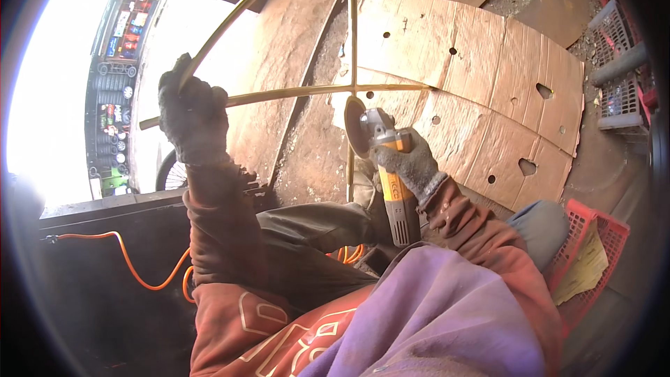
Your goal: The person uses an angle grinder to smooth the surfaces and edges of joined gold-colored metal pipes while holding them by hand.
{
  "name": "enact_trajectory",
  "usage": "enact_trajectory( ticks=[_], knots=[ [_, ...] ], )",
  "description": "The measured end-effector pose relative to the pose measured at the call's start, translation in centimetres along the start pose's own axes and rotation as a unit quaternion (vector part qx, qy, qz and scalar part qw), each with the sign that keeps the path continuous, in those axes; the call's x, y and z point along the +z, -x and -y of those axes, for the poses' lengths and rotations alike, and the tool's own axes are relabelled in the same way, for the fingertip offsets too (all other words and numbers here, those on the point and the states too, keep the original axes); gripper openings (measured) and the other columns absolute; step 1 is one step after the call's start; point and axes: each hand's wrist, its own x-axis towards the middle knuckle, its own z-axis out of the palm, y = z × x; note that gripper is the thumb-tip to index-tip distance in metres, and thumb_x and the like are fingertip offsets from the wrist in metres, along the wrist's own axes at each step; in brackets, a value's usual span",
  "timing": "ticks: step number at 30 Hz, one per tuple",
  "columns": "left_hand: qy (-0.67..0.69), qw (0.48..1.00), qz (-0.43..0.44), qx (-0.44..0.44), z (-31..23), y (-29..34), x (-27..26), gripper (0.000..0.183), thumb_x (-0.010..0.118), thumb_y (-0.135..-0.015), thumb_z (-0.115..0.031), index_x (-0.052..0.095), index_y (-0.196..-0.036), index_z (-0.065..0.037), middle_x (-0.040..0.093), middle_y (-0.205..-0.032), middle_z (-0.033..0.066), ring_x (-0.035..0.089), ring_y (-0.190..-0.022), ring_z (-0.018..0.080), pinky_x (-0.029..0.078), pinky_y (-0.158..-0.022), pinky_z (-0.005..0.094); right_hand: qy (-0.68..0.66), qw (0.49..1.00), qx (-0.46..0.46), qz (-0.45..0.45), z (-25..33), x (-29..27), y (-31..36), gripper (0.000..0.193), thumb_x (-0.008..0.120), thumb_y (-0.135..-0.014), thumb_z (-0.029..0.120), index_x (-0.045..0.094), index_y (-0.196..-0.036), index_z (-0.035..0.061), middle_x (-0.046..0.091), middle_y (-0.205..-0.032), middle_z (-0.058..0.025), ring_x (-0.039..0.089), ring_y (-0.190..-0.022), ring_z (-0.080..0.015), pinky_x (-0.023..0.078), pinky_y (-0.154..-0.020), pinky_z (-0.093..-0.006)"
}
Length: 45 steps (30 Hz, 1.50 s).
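Observation:
My left hand (193, 115), in a dark grey work glove, is closed around a curved bar of a brass-coloured metal frame (293, 93). Thin bars of this frame cross in front of me. In my right hand (413, 162), also gloved, is a yellow and black angle grinder (396, 192), held by its body just behind the head. Its round disc (356, 126) sits edge-up right below the crossing of the bars. Whether the disc touches the metal I cannot tell.
Flattened brown cardboard (481, 77) with holes covers the ground beyond the grinder. A red plastic crate (585, 220) stands at my right, a grey crate (618, 105) farther off. An orange cord (125, 255) runs over a dark surface at my left. A bicycle wheel (171, 173) shows beyond it.

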Motion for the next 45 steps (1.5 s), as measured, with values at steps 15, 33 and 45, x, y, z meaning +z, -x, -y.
enact_trajectory(
  ticks=[15,33,45],
  knots=[
    [0.037,0.993,0.11,0.014,-0.1,-0.2,0.2,0.029,0.053,-0.101,-0.021,0.062,-0.116,0.003,0.034,-0.06,-0.0056,0.032,-0.047,0.0056,0.033,-0.043,0.0246,0.036,0.995,-0.089,0.002,2.9,-0.2,-1.0,0.046,0.088,-0.075,0.02,0.055,-0.103,0.0037,0.066,-0.093,-0.0074,0.065,-0.079,-0.0129,0.057,-0.07,-0.0299],
    [0.062,0.98,0.19,0.021,-0.6,2.1,1.3,0.038,0.042,-0.104,-0.022,0.052,-0.127,0.007,0.04,-0.064,-0.0021,0.036,-0.048,0.0081,0.036,-0.049,0.027,-0.081,0.996,-0.031,0.016,5.3,1.6,3.1,0.043,0.083,-0.081,0.013,0.049,-0.106,0.0053,0.066,-0.092,-0.0118,0.069,-0.071,-0.0188,0.061,-0.063,-0.0349],
    [0.089,0.985,0.148,0.018,-0.6,2.3,2.2,0.037,0.042,-0.104,-0.021,0.051,-0.127,0.007,0.039,-0.064,-0.0024,0.036,-0.048,0.0074,0.038,-0.049,0.0259,-0.043,0.997,-0.059,-0.022,3.8,1.7,3.2,0.044,0.084,-0.079,0.016,0.051,-0.106,0.0047,0.066,-0.088,-0.0095,0.067,-0.072,-0.0173,0.061,-0.065,-0.0345]
  ],
)
